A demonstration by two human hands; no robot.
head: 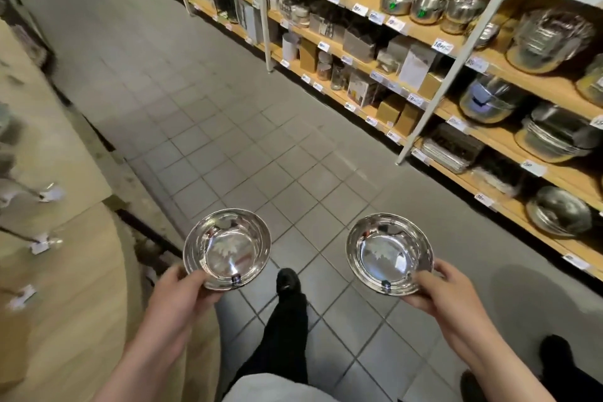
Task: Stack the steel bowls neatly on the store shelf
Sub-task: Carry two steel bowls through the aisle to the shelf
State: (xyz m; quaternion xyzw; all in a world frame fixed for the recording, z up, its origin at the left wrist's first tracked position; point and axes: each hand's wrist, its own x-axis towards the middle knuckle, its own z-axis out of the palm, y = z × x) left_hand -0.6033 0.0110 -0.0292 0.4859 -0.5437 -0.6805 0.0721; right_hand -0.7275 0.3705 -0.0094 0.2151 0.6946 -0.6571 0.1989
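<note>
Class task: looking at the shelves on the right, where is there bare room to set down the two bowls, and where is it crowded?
Little bare room shows: only thin front strips of shelf board behind the price tags. Pots and stacked bowls crowd every level.

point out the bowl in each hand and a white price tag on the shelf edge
left bowl [227, 248]: head view, inner base
right bowl [389, 253]: head view, inner base
price tag [442, 44]: head view, centre of the label

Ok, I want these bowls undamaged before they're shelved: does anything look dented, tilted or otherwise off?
Nothing stands out. The left hand grips one steel bowl and the right hand grips the other steel bowl, both open side up, roughly level, empty, with no visible dents. Shelf stock on the right looks orderly, though blurred.
</note>
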